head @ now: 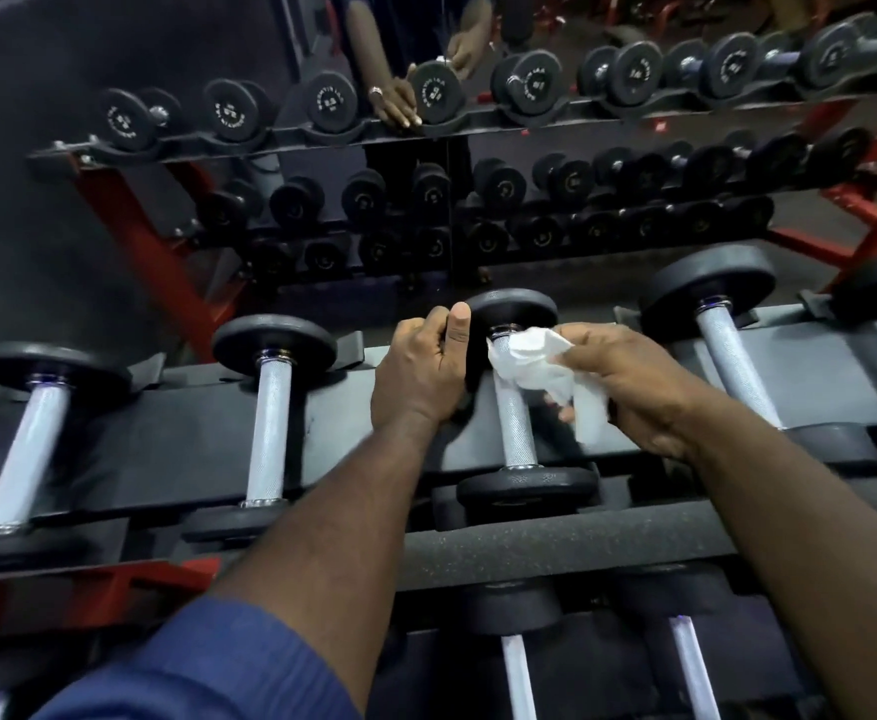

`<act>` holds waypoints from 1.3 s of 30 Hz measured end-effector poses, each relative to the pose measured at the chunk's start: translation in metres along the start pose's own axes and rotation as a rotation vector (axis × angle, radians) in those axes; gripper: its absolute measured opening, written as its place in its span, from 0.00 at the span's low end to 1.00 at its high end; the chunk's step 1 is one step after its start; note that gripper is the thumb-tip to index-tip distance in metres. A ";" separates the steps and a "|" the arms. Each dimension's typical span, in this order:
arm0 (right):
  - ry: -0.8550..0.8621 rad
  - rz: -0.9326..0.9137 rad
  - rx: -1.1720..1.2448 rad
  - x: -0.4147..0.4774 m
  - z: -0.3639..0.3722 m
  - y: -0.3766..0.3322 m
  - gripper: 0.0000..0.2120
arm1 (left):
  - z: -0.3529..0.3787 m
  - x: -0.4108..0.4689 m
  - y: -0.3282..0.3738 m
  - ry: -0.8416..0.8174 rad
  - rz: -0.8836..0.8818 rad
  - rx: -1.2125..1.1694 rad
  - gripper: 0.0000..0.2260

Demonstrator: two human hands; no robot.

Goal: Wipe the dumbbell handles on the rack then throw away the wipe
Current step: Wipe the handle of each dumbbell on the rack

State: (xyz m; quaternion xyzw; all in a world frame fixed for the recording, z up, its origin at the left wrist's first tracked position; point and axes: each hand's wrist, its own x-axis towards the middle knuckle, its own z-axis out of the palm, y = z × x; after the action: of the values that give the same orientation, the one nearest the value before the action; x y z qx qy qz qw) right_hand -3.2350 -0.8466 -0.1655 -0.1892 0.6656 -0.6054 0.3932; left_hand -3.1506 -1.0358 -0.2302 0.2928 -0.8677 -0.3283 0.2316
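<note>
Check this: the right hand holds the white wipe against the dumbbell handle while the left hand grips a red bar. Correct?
One error: the head view shows the left hand gripping that dumbbell's far weight head instead. The right hand does hold the white wipe against the handle.

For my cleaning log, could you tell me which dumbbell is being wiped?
The upper row's third dumbbell from the left: the left hand grips its far end and the right hand holds the wipe on its handle.
</note>
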 end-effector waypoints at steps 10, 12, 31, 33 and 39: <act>0.305 -0.824 -0.812 0.033 -0.002 0.039 0.13 | 0.006 0.001 0.000 0.048 -0.029 0.027 0.26; 0.171 -0.771 -0.806 0.024 -0.007 0.035 0.11 | 0.006 0.001 0.000 0.059 -0.023 0.030 0.26; -0.038 -0.537 -0.911 0.005 0.001 0.008 0.12 | 0.004 0.001 0.006 0.056 -0.043 0.043 0.25; 0.063 -0.598 -0.923 0.010 0.008 0.012 0.09 | 0.004 0.001 0.005 0.057 -0.042 0.044 0.25; -0.176 -0.435 -0.925 0.001 -0.007 0.012 0.14 | 0.003 0.001 0.005 0.062 -0.026 0.042 0.24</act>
State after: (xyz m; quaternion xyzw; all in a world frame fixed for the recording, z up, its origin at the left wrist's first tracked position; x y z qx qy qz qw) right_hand -3.2377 -0.8404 -0.1777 -0.5274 0.7733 -0.2974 0.1884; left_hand -3.1545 -1.0320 -0.2287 0.3189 -0.8628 -0.3039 0.2480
